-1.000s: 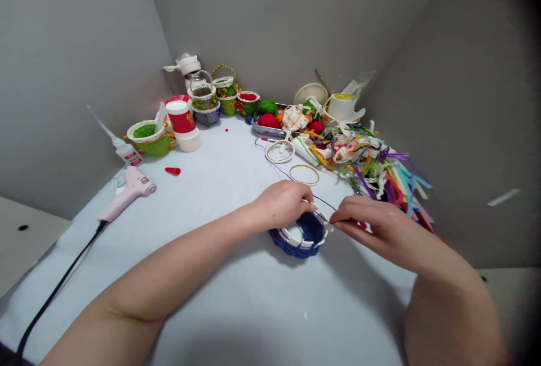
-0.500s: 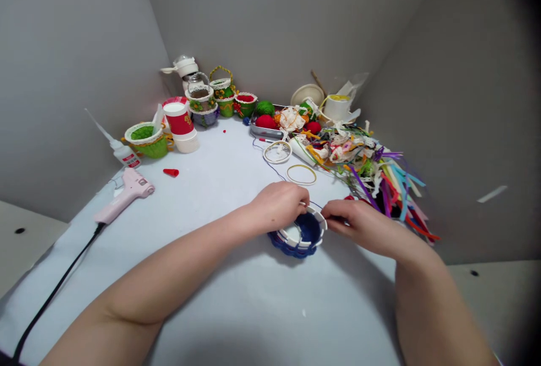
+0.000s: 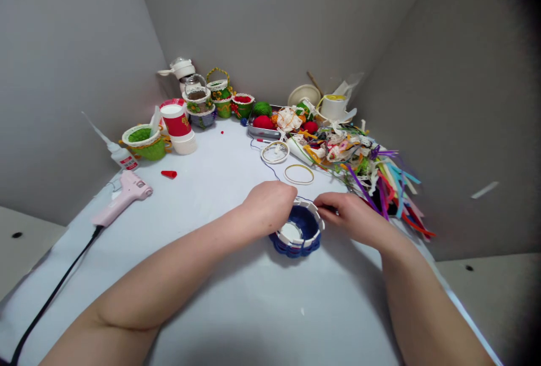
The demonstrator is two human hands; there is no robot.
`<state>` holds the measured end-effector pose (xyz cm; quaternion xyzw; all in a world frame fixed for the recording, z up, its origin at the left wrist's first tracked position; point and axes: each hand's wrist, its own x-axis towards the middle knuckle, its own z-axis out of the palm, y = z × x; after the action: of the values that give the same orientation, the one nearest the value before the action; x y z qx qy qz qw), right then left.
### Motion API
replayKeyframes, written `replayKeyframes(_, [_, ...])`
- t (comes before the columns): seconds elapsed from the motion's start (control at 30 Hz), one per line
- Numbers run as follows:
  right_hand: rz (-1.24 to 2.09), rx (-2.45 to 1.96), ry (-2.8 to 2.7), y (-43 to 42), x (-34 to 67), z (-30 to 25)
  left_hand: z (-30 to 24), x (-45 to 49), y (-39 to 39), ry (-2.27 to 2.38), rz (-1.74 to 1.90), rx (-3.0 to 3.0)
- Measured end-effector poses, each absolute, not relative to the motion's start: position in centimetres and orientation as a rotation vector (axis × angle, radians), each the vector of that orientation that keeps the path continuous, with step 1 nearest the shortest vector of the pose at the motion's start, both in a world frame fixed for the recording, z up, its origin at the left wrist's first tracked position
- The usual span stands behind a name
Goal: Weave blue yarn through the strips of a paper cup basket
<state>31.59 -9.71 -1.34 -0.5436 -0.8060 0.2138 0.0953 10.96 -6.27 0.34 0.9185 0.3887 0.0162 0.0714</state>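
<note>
A small basket [image 3: 310, 220], with white upright strips around its rim and dark blue yarn woven about its sides, stands upright on the table. My left hand [image 3: 271, 203] is curled closed at its left rear rim, its fingertips mostly hidden. By the right rear rim, my right hand [image 3: 344, 212] has thumb and fingers pinched together around blue yarn [image 3: 303, 198]. That strand stretches between my hands behind the basket. It also trails back across the table to a small blue ball [image 3: 244, 122].
At left lie a pink glue gun [image 3: 122, 199], a glue bottle [image 3: 122, 155] and a red cap [image 3: 169, 174]. Finished baskets [image 3: 146, 141] stand behind. Two hoops [image 3: 299, 174] lie beyond my hands. A yarn tray [image 3: 270, 131] and a heap of coloured strips [image 3: 389, 180] are at right.
My left hand has drawn back leftward from inside the rim, showing more of the basket's interior. My right hand has come in closer to the rim. The view has shifted slightly.
</note>
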Motion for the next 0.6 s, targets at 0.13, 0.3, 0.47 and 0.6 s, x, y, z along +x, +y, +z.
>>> replayKeyframes(0.13, [0.658, -1.596, -2.388, -9.7, 31.8, -1.3, 0.9, 10.7, -6.2, 1.145, 0.036, 2.684])
replayKeyframes(0.3, [0.657, -1.538, -2.397, -9.8, 31.5, -1.2, 1.0, 10.8, -5.5, 0.915, 0.241, 2.545])
replayKeyframes(0.47, [0.595, -1.491, -2.438, -9.6, 31.2, -1.3, 0.4, 11.8, -5.0, 0.843, 0.270, 2.539])
replayKeyframes(0.6, [0.518, -1.379, -2.417, -9.5, 31.1, -1.3, 0.5, 11.7, -5.3, 1.000, 0.230, 2.596])
